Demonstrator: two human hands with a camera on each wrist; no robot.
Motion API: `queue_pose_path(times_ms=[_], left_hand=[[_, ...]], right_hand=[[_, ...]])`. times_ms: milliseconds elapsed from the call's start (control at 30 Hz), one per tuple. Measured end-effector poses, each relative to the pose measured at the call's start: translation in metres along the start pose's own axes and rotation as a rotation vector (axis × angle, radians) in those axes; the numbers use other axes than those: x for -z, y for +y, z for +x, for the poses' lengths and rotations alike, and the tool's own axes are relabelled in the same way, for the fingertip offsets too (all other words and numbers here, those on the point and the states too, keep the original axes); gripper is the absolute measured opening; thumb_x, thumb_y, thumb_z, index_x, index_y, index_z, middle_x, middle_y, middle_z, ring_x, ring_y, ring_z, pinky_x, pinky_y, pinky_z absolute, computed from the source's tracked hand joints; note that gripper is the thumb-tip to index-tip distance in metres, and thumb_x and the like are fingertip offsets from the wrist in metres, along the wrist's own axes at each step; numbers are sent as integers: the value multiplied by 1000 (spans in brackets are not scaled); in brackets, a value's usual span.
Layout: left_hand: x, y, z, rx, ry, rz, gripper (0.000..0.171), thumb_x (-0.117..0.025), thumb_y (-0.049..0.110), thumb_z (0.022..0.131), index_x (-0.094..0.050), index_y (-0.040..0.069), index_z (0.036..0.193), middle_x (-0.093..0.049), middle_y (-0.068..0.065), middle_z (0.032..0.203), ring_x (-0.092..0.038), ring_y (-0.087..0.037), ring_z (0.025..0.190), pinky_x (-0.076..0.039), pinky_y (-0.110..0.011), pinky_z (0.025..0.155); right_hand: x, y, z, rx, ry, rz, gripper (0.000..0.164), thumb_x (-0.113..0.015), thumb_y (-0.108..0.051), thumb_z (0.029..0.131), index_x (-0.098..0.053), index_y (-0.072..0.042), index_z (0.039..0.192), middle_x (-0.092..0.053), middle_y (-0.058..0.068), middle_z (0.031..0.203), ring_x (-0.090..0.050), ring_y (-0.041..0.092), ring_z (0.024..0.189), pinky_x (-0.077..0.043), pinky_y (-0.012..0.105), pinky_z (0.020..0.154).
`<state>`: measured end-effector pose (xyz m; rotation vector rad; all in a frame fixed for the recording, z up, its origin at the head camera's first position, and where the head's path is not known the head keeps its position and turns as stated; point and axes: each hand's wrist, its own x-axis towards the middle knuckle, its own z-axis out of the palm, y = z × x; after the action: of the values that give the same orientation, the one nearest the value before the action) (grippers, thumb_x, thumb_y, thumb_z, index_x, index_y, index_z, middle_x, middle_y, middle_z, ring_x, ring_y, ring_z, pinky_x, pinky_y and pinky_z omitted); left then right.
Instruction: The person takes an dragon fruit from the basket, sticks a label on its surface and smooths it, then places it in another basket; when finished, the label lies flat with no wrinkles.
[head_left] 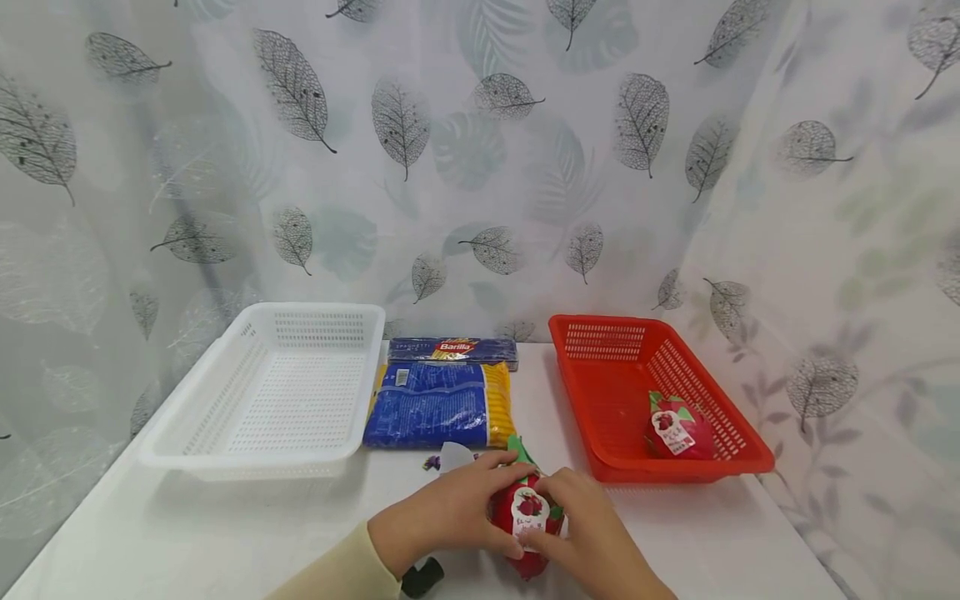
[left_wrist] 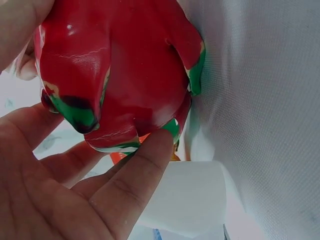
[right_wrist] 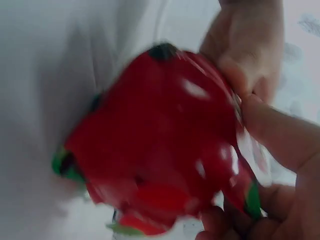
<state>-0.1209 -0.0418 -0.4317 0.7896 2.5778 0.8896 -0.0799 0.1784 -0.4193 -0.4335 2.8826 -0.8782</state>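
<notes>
In the head view a red dragon fruit [head_left: 506,507] with green-tipped scales is on or just above the white table, a white label [head_left: 529,521] on its upper side. My left hand [head_left: 457,506] holds it from the left, fingers over the far end and thumb near the label. From the right, my right hand [head_left: 588,529] grips it, with the thumb at the label's lower part. Close up, the left wrist view shows the dragon fruit [left_wrist: 135,65] against the spread fingers. The right wrist view is blurred, with the dragon fruit [right_wrist: 160,130] filling its middle.
A white basket [head_left: 258,460] stands at the left. A red basket [head_left: 600,400] at the right contains another labelled dragon fruit [head_left: 697,435]. Between them lie a blue-yellow packet [head_left: 435,408] and a Barilla box [head_left: 412,350]. A white rounded object [head_left: 454,456] and a dark green object [head_left: 422,577] are near my left hand.
</notes>
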Motion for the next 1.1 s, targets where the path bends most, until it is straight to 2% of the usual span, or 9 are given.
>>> queue_pose_path(times_ms=[167,333,500,867,1100], left_hand=[[1,0,-1,-16,1,8,91,-92,52,78,-47,49,156,-43,7,168,-52,-27,149,-60,-51,105],[1,0,-2,-25,10,21,91,-91,54,79,-46,46,158,-43,5,169,-51,-27,150,-57,-54,110],[-1,0,-2,-37,20,44,92,-90,55,79,-45,46,159,-43,3,168,-50,-27,150,-56,-52,111],[0,1,-2,-23,12,28,92,-91,54,79,-45,48,158,-44,4,168,-51,-26,149,-60,-49,106],[-1,1,-2,-18,6,20,90,-89,56,80,-44,50,158,-44,5,167,-53,-25,147,-60,-49,106]], right_hand=[[-5,-2,6,0,47,-4,50,-92,-50,79,-71,-22,114,-65,-9,103,-58,13,101,-64,27,75],[-5,-5,12,-13,98,37,37,-90,-48,81,-72,-22,102,-67,-9,93,-59,11,88,-62,22,71],[-5,-6,16,-43,135,68,27,-89,-42,85,-73,-22,93,-63,-8,81,-56,11,80,-57,18,67],[-14,-12,19,-115,224,80,23,-86,-32,90,-67,-20,87,-60,-5,77,-55,12,76,-57,19,63],[-19,-16,18,-121,274,42,11,-79,-24,97,-69,-20,93,-64,-7,84,-56,10,80,-59,25,71]])
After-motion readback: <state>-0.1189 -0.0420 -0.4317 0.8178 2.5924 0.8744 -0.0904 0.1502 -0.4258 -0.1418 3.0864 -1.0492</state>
